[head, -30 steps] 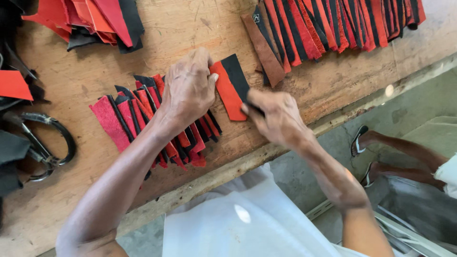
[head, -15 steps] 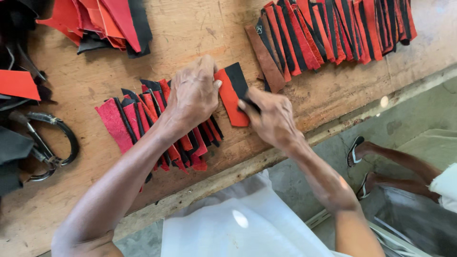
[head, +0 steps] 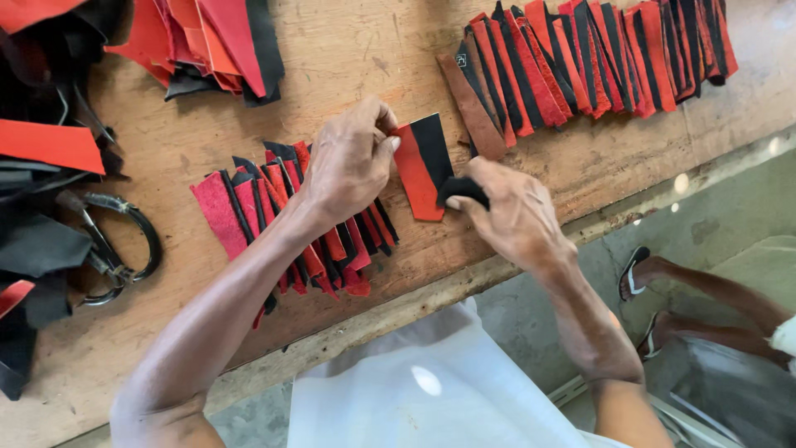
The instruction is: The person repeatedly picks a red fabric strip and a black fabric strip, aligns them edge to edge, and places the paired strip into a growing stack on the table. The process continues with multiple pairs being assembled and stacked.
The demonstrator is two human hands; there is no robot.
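Left hand (head: 352,162), fingers curled, pins the red-and-black piece (head: 424,164) to the surface (head: 348,58); right hand (head: 510,211) grips a black pad (head: 463,191) at the piece's lower edge, near the surface's front edge.

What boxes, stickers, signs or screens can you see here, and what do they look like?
No boxes, signs or screens in view.
Small mark: on the top end of the brown strip, at the left of the upper row of red and black pieces on the wooden table; a tiny pale square outline, too small to make out further.
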